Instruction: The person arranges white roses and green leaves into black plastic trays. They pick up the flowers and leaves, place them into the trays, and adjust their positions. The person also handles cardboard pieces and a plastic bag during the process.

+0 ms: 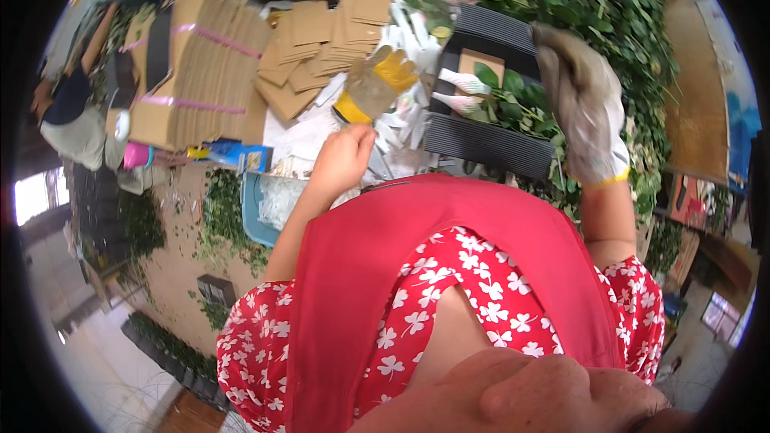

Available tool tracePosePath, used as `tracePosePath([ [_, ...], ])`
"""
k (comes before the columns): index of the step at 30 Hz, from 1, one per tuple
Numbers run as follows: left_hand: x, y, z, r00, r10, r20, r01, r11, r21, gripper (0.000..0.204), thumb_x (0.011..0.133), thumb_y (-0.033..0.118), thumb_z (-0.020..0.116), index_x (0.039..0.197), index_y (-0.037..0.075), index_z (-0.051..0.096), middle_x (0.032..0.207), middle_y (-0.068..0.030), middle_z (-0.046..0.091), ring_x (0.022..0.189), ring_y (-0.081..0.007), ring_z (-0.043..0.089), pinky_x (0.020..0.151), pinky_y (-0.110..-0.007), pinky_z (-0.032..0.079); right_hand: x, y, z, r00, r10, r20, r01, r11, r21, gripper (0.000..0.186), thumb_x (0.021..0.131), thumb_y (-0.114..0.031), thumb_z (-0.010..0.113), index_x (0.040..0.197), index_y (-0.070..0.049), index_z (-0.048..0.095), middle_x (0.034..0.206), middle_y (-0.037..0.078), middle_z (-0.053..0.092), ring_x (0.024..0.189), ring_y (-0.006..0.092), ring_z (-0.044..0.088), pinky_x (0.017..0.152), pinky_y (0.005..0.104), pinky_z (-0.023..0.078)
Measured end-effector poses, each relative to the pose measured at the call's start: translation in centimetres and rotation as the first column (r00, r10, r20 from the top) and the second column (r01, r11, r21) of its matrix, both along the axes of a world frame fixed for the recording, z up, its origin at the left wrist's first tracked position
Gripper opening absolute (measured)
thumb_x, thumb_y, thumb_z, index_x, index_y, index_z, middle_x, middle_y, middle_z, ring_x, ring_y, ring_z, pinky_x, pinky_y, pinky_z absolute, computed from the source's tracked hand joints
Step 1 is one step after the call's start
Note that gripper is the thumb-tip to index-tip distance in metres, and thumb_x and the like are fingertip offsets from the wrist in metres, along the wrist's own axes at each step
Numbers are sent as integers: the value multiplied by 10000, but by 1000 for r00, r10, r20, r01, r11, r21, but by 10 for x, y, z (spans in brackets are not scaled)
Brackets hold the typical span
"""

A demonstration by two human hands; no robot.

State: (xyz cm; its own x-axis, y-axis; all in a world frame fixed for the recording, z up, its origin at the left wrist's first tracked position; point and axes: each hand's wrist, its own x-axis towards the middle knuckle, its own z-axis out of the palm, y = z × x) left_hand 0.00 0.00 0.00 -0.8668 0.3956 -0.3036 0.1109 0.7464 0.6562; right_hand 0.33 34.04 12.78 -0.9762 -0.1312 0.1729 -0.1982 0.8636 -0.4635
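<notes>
My left hand point(345, 156) is bare, its fingers curled closed in front of my apron; whatever they hold, if anything, is hidden. Just beyond it lies an empty grey-and-yellow work glove point(370, 88). My right hand point(584, 108) wears a dirty whitish glove, its fingers bent and pressed together at the right end of a black ribbed tray point(489, 147). Inside that tray are two flowers with white mesh sleeves point(464, 82) over their heads, and their leafy stems point(517, 104) run toward my right hand. A brown cardboard piece point(483, 64) lies behind them.
Left of the glove are loose cardboard pieces point(309, 44) and a strapped cardboard stack point(212, 72). White sleeves point(409, 28) lie by the tray. Leafy stems point(618, 0) heap up at far right. A blue bin point(255, 212) stands near my left arm. Another person point(76, 112) is at far left.
</notes>
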Motion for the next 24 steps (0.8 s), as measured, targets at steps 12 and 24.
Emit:
tracePosePath([
  [12,-85,154,-61,956,-107,-272,190,935,301,366,886,339,692,1067,35,599,883,-193,671,788,-361,665,703,-441,513,-35,39,-93,852,414,321,-436,900,-5,669,788,-320,712,1357,-81,452,1320,188,502,1222,389,492,1030,489,379],
  [24,-76,123,-77,988,49,-147,38,840,541,121,921,136,630,877,24,616,592,-60,520,537,-123,473,493,-316,381,-35,46,-123,782,421,460,-516,851,98,726,811,-358,678,1426,-108,385,1471,177,388,1400,354,324,1126,526,254],
])
